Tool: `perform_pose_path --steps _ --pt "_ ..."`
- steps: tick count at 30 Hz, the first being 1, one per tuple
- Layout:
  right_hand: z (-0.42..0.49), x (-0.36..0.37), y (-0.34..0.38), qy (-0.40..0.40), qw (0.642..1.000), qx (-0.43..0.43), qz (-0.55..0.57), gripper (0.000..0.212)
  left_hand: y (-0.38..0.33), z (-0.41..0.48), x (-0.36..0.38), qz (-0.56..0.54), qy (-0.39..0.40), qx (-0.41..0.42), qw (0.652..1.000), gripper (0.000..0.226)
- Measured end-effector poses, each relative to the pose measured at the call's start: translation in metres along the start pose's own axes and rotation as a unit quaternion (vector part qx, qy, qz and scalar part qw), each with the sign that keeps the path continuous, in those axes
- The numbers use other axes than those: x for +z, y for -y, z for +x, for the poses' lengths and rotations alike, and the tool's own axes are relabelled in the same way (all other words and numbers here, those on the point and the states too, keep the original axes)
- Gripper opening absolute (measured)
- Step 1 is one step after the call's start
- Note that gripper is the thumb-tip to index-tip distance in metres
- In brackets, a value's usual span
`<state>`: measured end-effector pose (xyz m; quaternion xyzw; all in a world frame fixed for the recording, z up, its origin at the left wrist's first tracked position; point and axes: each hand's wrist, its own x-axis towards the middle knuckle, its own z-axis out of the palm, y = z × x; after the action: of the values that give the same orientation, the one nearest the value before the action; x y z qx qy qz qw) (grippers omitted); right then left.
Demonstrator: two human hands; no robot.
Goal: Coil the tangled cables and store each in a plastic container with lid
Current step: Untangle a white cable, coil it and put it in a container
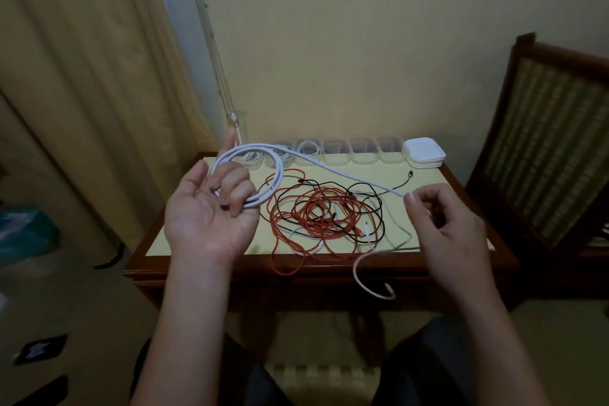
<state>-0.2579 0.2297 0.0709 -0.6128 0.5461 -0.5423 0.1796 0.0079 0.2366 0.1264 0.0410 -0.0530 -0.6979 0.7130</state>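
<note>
My left hand (211, 211) is raised palm-up over the table's left side, its fingers curled round several loops of a white cable (333, 169). That cable runs taut to the right, where my right hand (441, 221) pinches it between thumb and fingertips. Below lies a tangle of red cable (313, 208) and black cable (372, 194) on the yellow-topped table (184, 231). A row of clear plastic containers (362, 152) lines the back edge, some holding coiled white cables. A stack of white lids (423, 152) sits at the row's right end.
A pale pink cable (362, 273) hangs over the table's front edge. A wooden chair (543, 148) with woven back stands to the right. Curtains hang at the left, a wall behind. My knees are under the table's front edge.
</note>
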Motion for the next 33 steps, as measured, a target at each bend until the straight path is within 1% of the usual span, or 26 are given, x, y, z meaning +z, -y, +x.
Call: perform_pose_path --steps 2,4,6,8,11,14,16,17,19,20,22,24,26,27,30,33 --pt "0.000 0.003 -0.005 0.004 0.998 -0.040 -0.041 0.014 0.003 0.002 0.003 0.069 -0.014 0.050 0.996 0.039" --pt "0.000 0.007 -0.012 0.031 0.990 -0.083 -0.113 0.013 0.009 0.005 0.005 0.156 -0.022 0.099 0.983 0.039" --pt "-0.001 0.013 -0.017 0.063 0.978 -0.115 -0.164 0.017 0.016 0.008 0.004 0.252 -0.019 0.150 0.956 0.036" --pt "-0.003 0.020 -0.018 0.084 0.972 -0.139 -0.171 0.023 0.026 0.008 0.000 0.355 -0.009 0.177 0.918 0.033" --pt "-0.005 0.029 -0.012 0.109 0.968 -0.166 -0.155 0.030 0.044 0.006 -0.009 0.512 0.011 0.171 0.842 0.037" --pt "-0.005 0.035 -0.004 0.120 0.968 -0.180 -0.130 0.041 0.059 0.009 -0.021 0.620 0.042 0.143 0.770 0.038" --pt "-0.004 0.036 0.002 0.115 0.974 -0.174 -0.091 0.040 0.067 0.011 -0.029 0.663 0.067 0.096 0.739 0.039" --pt "-0.002 0.036 0.005 0.108 0.978 -0.166 -0.069 0.037 0.071 0.011 -0.032 0.670 0.076 0.063 0.735 0.038" --pt "0.002 0.036 0.010 0.098 0.983 -0.153 -0.035 0.031 0.076 0.012 -0.037 0.664 0.084 0.000 0.743 0.034" --pt "0.004 0.036 0.011 0.099 0.984 -0.144 -0.026 0.032 0.078 0.013 -0.038 0.646 0.079 -0.029 0.759 0.033" --pt "0.008 0.035 0.014 0.114 0.987 -0.114 0.004 0.033 0.078 0.017 -0.036 0.577 0.055 -0.077 0.811 0.031" --pt "0.008 0.034 0.014 0.132 0.987 -0.076 0.042 0.027 0.074 0.020 -0.032 0.490 0.039 -0.117 0.863 0.034" --pt "0.006 0.035 0.010 0.143 0.987 -0.043 0.057 0.027 0.069 0.021 -0.030 0.394 0.032 -0.153 0.906 0.041" --pt "0.005 0.036 0.007 0.145 0.987 -0.026 0.063 0.028 0.067 0.021 -0.030 0.350 0.028 -0.168 0.921 0.043" --pt "0.002 0.041 -0.003 0.149 0.987 0.001 0.063 0.033 0.062 0.022 -0.033 0.268 0.005 -0.190 0.945 0.042" --pt "0.000 0.048 -0.021 0.149 0.988 -0.013 0.034 0.031 0.062 0.023 -0.034 0.258 -0.006 -0.184 0.948 0.038"
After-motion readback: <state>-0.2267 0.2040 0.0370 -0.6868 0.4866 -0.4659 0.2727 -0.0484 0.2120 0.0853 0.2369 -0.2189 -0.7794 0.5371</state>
